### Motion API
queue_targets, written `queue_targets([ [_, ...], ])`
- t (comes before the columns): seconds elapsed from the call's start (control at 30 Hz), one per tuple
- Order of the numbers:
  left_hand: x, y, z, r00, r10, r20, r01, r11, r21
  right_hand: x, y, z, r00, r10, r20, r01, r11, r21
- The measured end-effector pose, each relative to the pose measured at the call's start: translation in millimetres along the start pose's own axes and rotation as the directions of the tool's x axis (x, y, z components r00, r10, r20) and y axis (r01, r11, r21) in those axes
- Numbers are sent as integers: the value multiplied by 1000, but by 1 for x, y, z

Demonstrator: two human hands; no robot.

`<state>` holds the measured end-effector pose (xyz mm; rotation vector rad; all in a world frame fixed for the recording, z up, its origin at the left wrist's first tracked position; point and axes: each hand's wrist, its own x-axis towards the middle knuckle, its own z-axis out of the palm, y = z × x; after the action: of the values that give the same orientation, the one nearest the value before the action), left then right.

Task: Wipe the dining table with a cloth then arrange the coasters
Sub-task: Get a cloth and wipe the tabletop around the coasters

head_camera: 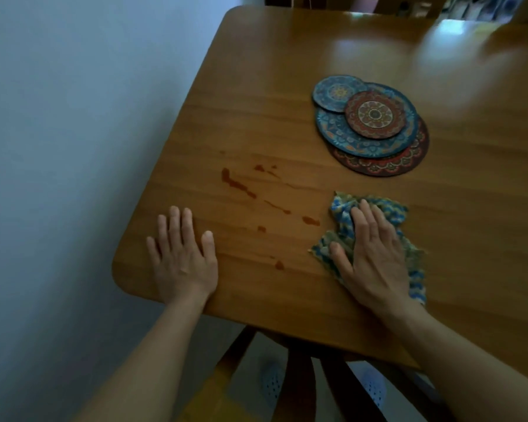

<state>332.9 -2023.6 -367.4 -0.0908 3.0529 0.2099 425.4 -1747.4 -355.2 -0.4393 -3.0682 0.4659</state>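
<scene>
Wooden table bears stacked coasters, cloth, reddish spills.

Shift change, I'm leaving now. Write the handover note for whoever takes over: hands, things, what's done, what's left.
Left hand: flat on the table near its left edge, holding nothing.
Right hand: pressing flat on the crumpled cloth.
Stains: reddish streaks and drops between the two hands, left of the cloth.
Coasters: four in an overlapping pile, beyond the cloth.
Done: cloth is on the table under the hand; no wiped area shows.
Left: wipe the stains, then arrange the coasters.
</scene>
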Motion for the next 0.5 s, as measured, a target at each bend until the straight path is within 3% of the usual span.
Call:
queue_targets([
  [0.37, 0, -1, 3, 999, 9, -43, -9, 1000, -9, 123, -101, 31, 982, -166, 91, 169, 985, -31],
  [0.5, -1, -1, 3, 998, 14, -66, -15, 1000, -18, 162, -133, 39, 945, -302, 126, 306, 952, -8],
])
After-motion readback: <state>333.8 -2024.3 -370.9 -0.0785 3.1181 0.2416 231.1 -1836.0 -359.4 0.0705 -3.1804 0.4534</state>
